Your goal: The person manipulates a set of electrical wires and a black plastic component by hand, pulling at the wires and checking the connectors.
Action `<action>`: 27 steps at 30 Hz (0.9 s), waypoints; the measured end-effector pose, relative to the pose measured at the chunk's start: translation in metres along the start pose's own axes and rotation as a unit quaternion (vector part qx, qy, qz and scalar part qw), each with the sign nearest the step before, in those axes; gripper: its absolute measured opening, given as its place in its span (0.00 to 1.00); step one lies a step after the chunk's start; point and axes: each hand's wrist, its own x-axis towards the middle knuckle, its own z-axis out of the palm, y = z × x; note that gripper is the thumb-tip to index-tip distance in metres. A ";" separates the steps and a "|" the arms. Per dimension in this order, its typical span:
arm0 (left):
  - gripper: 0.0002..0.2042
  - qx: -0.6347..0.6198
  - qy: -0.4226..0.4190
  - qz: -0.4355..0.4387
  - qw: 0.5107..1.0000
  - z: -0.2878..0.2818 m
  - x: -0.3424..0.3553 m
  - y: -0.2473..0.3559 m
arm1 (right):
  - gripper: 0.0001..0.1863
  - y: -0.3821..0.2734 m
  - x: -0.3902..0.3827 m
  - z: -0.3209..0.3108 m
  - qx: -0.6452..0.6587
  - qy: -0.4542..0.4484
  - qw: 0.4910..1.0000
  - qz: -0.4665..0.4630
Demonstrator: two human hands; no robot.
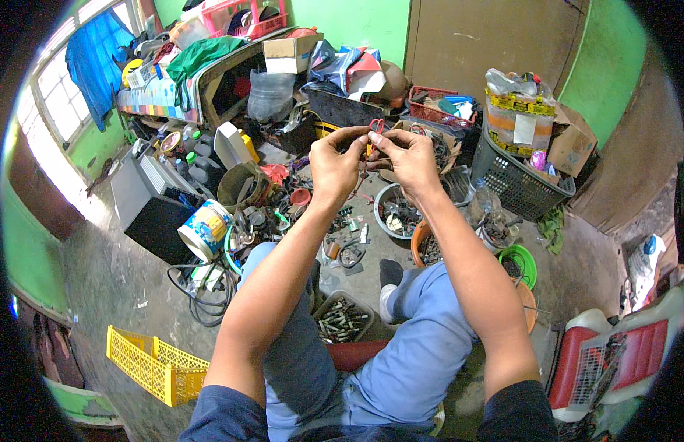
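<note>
Both my arms stretch forward, with the hands raised close together in front of me. Thin red wire (376,127) loops up between the fingertips, and a strand hangs below them. My left hand (333,168) pinches the wire between thumb and forefinger. From the other side my right hand (408,160) grips it the same way, thumb against finger. What the wire ends join onto is too small to make out. Beneath the hands, a grey basin (382,221) of small metal parts and an orange basin (417,254) stand on the floor.
Between my legs sits a clear tub (368,324) of small metal pieces. A yellow plastic crate (147,361) lies at left, near a black cable coil (202,298). A dark laundry basket (515,173) stands at right, a green basin (532,265) nearer me. Loose parts litter the floor ahead.
</note>
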 end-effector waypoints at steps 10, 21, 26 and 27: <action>0.14 0.014 -0.088 0.001 0.996 -0.002 -0.005 0.012 | 0.12 0.000 0.002 -0.005 -0.022 0.073 0.997 -0.024; 0.12 -0.048 -0.123 -0.042 0.990 -0.014 0.001 0.007 | 0.14 0.001 0.001 -0.015 -0.018 -0.017 1.000 -0.013; 0.11 0.050 -0.135 -0.032 0.989 -0.019 0.006 0.009 | 0.14 -0.001 0.004 -0.021 -0.033 -0.065 0.997 0.002; 0.10 0.070 -0.130 -0.031 0.989 -0.019 0.007 0.008 | 0.13 -0.003 0.003 -0.022 -0.025 -0.067 0.997 0.014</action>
